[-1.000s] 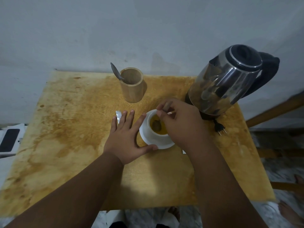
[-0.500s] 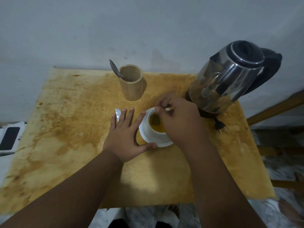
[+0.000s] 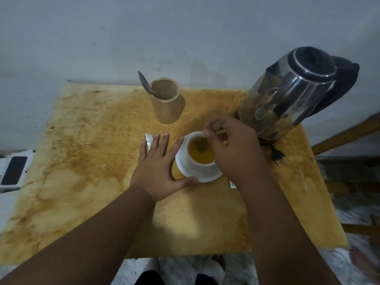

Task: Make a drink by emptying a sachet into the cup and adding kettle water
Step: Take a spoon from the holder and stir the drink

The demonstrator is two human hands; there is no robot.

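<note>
A white cup (image 3: 197, 164) holding amber liquid stands on a white saucer (image 3: 183, 170) in the middle of the stained wooden table (image 3: 86, 161). My right hand (image 3: 236, 153) hovers over the cup's right side, fingers pinched on a spoon (image 3: 216, 125) whose bowl dips into the liquid. My left hand (image 3: 158, 169) lies flat on the table, fingers spread, thumb touching the saucer's front rim. A torn silver sachet (image 3: 148, 139) peeks out under its fingertips. The steel kettle (image 3: 287, 97) with a black handle stands at the back right.
A wooden holder (image 3: 166, 103) with a second spoon (image 3: 145, 83) stands behind the cup. The kettle's plug (image 3: 277, 156) lies by my right hand, and a scrap of white paper (image 3: 232, 185) shows below my wrist. A phone (image 3: 13, 170) lies off the left edge.
My right hand has shifted the spoon around inside the cup, more of the liquid now showing. My left hand has stayed flat against the saucer.
</note>
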